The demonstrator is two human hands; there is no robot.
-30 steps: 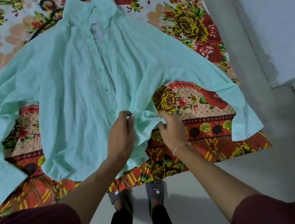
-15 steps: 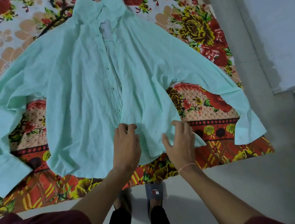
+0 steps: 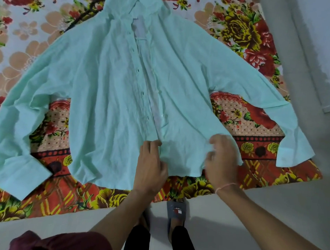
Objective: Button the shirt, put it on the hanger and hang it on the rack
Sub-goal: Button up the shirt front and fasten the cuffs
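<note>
Shirt (image 3: 105,95) lies unbuttoned; hanger (image 3: 86,11) mostly hidden beneath. Left hand (image 3: 151,165) presses flat; blurred right hand's (image 3: 222,161) grip unclear.

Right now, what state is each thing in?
shirt: spread flat on the bed, front up, placket unbuttoned
hanger: lying on the bedsheet, partly under the collar, not in the shirt
left hand: flat on the hem by the placket
right hand: on the right front panel's hem, blurred; grip unclear
</note>
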